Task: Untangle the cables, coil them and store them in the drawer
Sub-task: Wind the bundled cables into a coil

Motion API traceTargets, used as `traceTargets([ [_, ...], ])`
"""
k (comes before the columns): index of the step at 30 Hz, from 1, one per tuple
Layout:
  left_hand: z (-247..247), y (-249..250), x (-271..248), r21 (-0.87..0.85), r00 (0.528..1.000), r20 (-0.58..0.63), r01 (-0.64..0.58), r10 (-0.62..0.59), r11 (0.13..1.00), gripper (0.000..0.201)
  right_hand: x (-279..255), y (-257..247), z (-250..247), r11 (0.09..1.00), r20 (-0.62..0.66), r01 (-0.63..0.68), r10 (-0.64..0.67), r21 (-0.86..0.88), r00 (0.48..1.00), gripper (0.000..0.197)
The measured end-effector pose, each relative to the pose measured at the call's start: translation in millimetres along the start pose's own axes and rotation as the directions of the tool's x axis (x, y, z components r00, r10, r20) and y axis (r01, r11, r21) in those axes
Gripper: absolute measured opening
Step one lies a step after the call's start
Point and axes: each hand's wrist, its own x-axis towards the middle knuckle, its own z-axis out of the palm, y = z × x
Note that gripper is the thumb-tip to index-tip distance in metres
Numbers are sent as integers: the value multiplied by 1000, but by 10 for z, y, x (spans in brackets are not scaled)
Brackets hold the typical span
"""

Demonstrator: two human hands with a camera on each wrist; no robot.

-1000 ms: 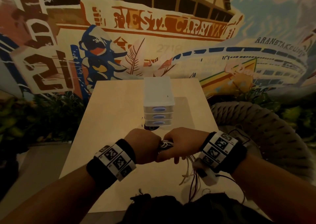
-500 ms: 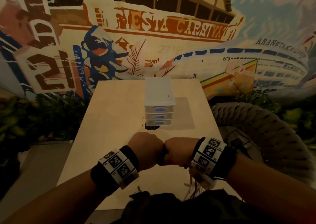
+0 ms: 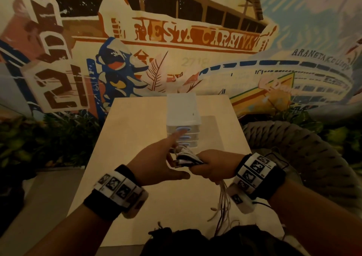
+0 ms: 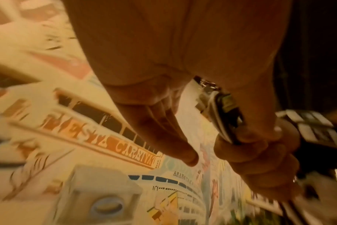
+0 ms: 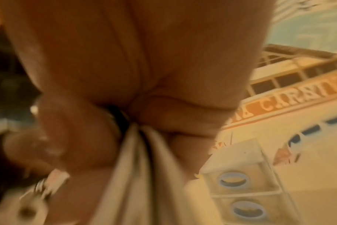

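My right hand (image 3: 210,165) grips a bundle of white and dark cables (image 3: 186,157) over the near half of the pale wooden table (image 3: 137,138); loose ends hang below the fist. The same cable bundle (image 4: 221,115) sticks out of the fist in the left wrist view, and white strands (image 5: 137,167) drop from it in the right wrist view. My left hand (image 3: 166,156) is open, fingers stretched toward the small white drawer unit (image 3: 183,114) with three blue-handled drawers, all closed. The fingertip lies near the top drawer handle (image 3: 184,129).
A painted mural wall stands behind the table. A woven rope seat (image 3: 293,148) sits to the right, plants (image 3: 49,138) to the left. A dark object (image 3: 195,240) lies at the near edge of the table.
Both fists were together on the cable bundle. Now the left hand has let go, opened and reached forward toward the drawer unit; the right hand keeps the bundle.
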Motion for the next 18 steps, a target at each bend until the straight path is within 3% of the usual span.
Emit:
traceTargets([
  [2,-45,-66,-38,-291,1000,-23,-4,-3,957,100,-30,-16,-23,993,-51,65,-60,97,997,31],
  [3,-47,-85,-31,-354,999,-29,-26,17,935,92,-30,-30,-25,985,-69,97,-88,140,994,31],
  [7,-6,54,59,-521,987,10,-130,158,844,62,22,-163,58,954,-65,226,-217,197,974,17],
  [11,-37,253,137,-653,977,-28,-179,213,736,23,68,-231,145,925,-240,333,-287,181,927,4],
  [14,-15,219,163,-732,966,-125,-245,228,636,17,79,-306,149,887,-205,389,-344,250,916,2],
  [16,-6,198,192,-737,954,-196,-295,225,608,18,79,-338,118,861,-218,415,-362,295,906,15],
  [18,-35,182,215,-762,943,-266,-334,202,555,21,70,-318,122,865,-215,445,-401,230,891,21],
])
